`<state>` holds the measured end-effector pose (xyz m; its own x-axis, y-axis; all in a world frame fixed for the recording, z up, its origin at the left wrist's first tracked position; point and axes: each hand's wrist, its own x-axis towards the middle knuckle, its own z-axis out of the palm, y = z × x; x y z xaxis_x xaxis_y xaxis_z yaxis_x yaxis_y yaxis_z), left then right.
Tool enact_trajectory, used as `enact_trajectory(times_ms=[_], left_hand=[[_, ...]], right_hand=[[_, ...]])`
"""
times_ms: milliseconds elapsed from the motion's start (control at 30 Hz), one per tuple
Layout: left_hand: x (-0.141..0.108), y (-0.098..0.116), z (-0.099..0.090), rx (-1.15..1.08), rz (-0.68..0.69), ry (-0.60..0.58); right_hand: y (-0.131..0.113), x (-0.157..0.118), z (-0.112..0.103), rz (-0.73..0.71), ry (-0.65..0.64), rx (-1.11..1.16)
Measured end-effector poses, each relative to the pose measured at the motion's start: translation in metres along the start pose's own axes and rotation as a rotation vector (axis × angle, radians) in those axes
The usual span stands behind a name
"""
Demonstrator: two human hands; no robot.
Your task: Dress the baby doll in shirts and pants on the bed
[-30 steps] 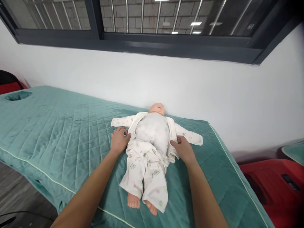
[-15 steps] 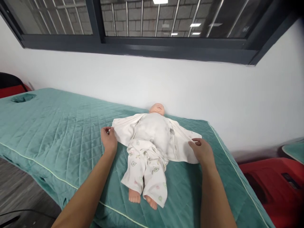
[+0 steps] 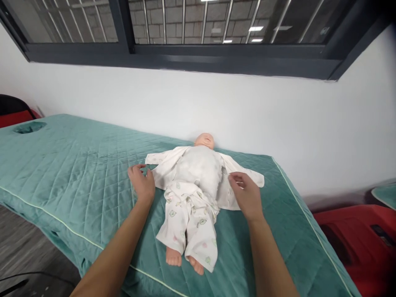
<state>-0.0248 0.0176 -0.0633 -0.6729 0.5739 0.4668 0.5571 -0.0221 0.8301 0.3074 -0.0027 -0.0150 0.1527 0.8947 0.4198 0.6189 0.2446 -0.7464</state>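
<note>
A baby doll (image 3: 204, 140) lies on its back on the green quilted bed cover (image 3: 93, 165), head toward the wall. Its white jacket (image 3: 167, 165) is spread open at both sides, with the sleeves stretched outward over a pale torso. Patterned white trousers (image 3: 188, 214) cover the legs, and the bare feet stick out below. My left hand (image 3: 142, 181) is beside the jacket's left side, fingers apart and holding nothing. Over the jacket's right flap is my right hand (image 3: 246, 194), its thumb and fingers curled near the cloth; whether they grip it cannot be made out.
Behind the bed rises a white wall (image 3: 123, 99) under a dark-framed window (image 3: 216, 62) with metal bars. A red plastic object (image 3: 361, 235) stands at the right. A hole (image 3: 30, 127) opens in the cover at the far left.
My right hand has moved left, from the outer right sleeve to nearer the torso. The left hand has let go of the jacket's edge. Both sleeves now show separately from the flaps.
</note>
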Motion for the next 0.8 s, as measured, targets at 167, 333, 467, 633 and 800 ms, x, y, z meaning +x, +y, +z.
enact_trajectory(times_ms=[167,333,467,633,800], left_hand=[[-0.016,0.022,0.002,-0.188,0.122,-0.442],[-0.016,0.030,-0.003,-0.455,-0.129,-0.919],[-0.005,0.028,-0.013,-0.527,-0.174,-1.170],[-0.003,0.030,-0.018,-0.533,-0.194,-1.327],[-0.004,0.029,-0.014,-0.477,-0.256,-1.265]], right_hand=[[-0.032,-0.016,0.015,-0.100,-0.347,0.111],[-0.038,-0.019,0.016,-0.107,-0.505,0.209],[-0.040,-0.018,0.013,-0.057,-0.601,0.312],[-0.044,-0.018,0.008,-0.052,-0.692,0.397],[-0.053,-0.018,0.005,-0.053,-0.791,0.277]])
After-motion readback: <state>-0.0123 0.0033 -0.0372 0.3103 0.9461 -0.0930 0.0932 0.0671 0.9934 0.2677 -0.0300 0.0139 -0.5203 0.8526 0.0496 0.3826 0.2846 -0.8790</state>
